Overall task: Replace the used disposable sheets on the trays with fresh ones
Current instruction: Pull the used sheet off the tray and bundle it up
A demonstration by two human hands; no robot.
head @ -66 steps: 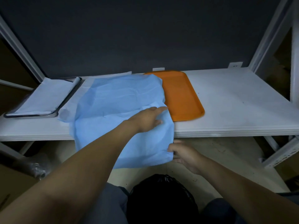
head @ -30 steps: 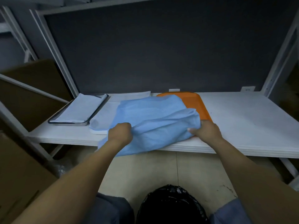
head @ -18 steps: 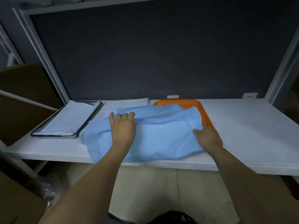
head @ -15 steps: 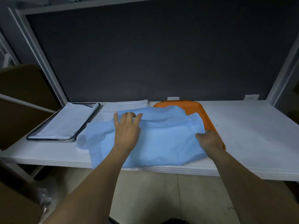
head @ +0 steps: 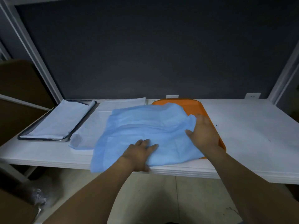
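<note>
- Dark grey back panel (head: 145,54) fills the far side behind the rack.
- White shelf board (head: 242,135) spans the full width; everything sits on its left and middle.
- Blue sheet (head: 145,125): crumpled, mid-shelf, draped over most of the orange tray, with its near-left corner hanging off the front edge.
- Orange tray (head: 192,105): only the far rim and right edge show past the sheet.
- Metal tray (head: 82,119): far left, lined with a white sheet (head: 59,120).
- Stack of white sheets (head: 98,117): between the two trays, right part under the blue sheet.
- Right hand (head: 203,133): fingers straight, flat on the blue sheet's right edge over the tray. Not gripping.
- Left hand (head: 139,154): fingers spread flat on the sheet's near edge, thumb at the shelf front. Not gripping.
</note>
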